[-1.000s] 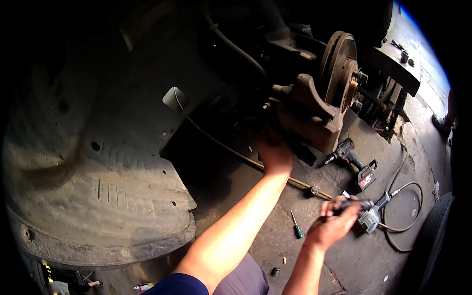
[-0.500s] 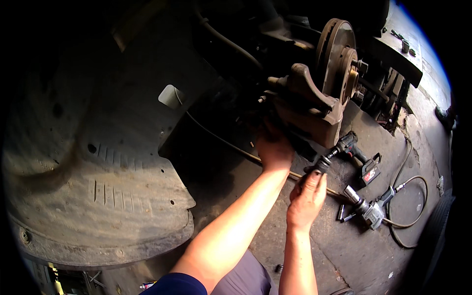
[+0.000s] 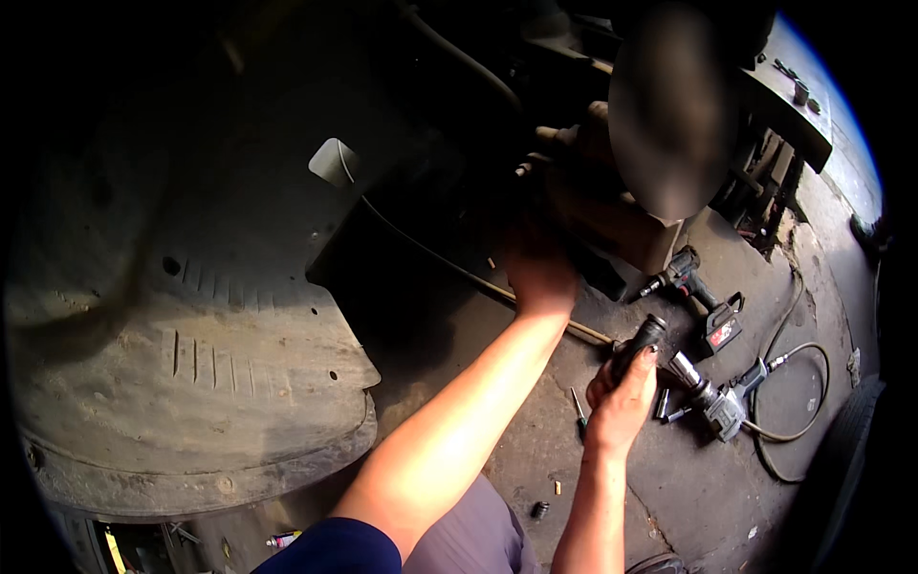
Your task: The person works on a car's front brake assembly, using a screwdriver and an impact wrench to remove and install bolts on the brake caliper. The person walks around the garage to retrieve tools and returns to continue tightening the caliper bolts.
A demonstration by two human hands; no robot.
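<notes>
My right hand (image 3: 623, 397) is closed around a black cylinder (image 3: 648, 337) with a ribbed end, held above the floor with that end pointing away from me. My left hand (image 3: 542, 273) reaches into the shadow under the brake caliper (image 3: 607, 225); its fingers are too dark to make out. A dark bar-like part (image 3: 600, 275) extends from beside it under the caliper. Just beyond my right hand lies a cordless impact wrench (image 3: 693, 282). To the right of that hand is a grey air impact wrench (image 3: 724, 409) with a socket on it.
A dirty wheel-arch liner (image 3: 258, 383) fills the left side. An air hose (image 3: 827, 383) loops at the right, near a tyre (image 3: 851, 450). A thin screwdriver (image 3: 579, 409) and a small black ribbed piece (image 3: 540, 510) lie on the floor. A blurred patch covers the brake disc area.
My right hand has moved right with the black cylinder, away from the cordless wrench's tip. The screwdriver and small ribbed piece now show more fully. My left hand stays under the caliper.
</notes>
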